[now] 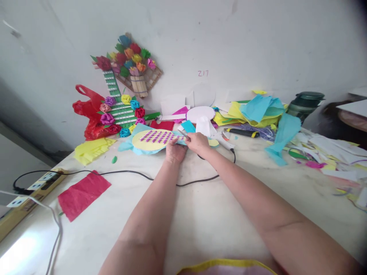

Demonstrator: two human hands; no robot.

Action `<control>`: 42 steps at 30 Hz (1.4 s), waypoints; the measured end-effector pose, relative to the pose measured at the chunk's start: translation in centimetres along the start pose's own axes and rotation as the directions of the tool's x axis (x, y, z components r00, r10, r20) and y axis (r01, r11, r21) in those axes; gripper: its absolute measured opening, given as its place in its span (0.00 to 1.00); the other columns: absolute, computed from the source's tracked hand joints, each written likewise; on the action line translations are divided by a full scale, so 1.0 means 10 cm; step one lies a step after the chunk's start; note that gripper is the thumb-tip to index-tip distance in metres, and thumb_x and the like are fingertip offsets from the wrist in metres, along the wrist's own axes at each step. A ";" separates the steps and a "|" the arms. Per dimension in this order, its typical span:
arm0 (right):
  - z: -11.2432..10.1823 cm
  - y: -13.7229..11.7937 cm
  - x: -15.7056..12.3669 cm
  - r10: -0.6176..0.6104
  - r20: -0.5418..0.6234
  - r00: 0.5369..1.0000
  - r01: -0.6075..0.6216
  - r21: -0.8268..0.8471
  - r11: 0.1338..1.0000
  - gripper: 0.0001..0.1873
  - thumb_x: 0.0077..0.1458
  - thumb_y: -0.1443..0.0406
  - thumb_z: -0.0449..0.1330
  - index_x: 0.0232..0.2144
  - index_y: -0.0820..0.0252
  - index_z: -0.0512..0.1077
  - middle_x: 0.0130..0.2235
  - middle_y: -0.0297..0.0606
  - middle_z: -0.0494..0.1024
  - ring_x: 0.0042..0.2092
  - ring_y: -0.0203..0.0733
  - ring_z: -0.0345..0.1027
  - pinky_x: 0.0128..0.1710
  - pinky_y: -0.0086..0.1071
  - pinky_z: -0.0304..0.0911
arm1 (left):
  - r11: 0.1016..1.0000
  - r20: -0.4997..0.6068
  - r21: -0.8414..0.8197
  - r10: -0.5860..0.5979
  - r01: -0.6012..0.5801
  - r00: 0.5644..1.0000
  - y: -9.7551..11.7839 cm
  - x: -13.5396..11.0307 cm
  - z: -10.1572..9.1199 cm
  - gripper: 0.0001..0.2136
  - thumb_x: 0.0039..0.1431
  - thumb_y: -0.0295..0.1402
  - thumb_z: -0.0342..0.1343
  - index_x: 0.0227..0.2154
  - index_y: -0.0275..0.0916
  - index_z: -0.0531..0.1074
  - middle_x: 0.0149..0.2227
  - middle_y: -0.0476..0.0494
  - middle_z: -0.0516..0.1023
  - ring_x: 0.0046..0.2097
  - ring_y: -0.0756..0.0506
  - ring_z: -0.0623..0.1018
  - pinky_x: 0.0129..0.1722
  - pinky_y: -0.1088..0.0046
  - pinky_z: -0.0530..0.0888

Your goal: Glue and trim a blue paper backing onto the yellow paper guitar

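My left hand (175, 151) grips a yellow paddle-shaped cutout (138, 142) from below, near where its round part narrows to a handle. Purple and white strips run across its face in a lattice. Light-blue crepe paper (124, 145) lies under and around the cutout, its edges sticking out past the rim. In my right hand (198, 143) is a pair of scissors (182, 133), blades pointing left just above the handle part. My fingers hide the scissor grips.
A white glue gun (226, 143) with a black cord (197, 182) lies right of my hands. Behind stand a flower-decorated green guitar shape (114, 91) and a dark bottle (306, 103). Paper scraps (329, 149) fill the right; red crepe paper (83, 194) and a power strip (37, 187) are left.
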State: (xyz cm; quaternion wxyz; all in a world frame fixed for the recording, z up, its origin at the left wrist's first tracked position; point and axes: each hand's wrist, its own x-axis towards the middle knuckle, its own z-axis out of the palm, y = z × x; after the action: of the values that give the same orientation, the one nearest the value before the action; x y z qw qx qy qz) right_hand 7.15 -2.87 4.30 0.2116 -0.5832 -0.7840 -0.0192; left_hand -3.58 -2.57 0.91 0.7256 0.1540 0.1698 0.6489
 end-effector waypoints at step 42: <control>0.02 -0.03 0.06 -0.009 -0.046 0.999 0.012 0.066 0.998 0.12 0.53 0.58 0.51 0.35 0.54 0.72 0.33 0.37 0.76 0.36 0.42 0.68 0.31 0.30 0.55 | 0.984 -0.004 0.150 0.095 -0.093 0.995 0.08 0.00 0.00 0.12 0.42 0.17 0.43 0.25 0.33 0.71 0.27 0.44 0.75 0.32 0.49 0.74 0.42 0.71 0.68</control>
State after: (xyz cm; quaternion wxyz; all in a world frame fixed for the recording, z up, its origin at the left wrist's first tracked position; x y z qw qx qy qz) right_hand 6.71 -2.34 4.42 0.2487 -0.5710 -0.7823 -0.0076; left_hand -4.27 -2.45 1.31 0.6796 0.2121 0.2145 0.6687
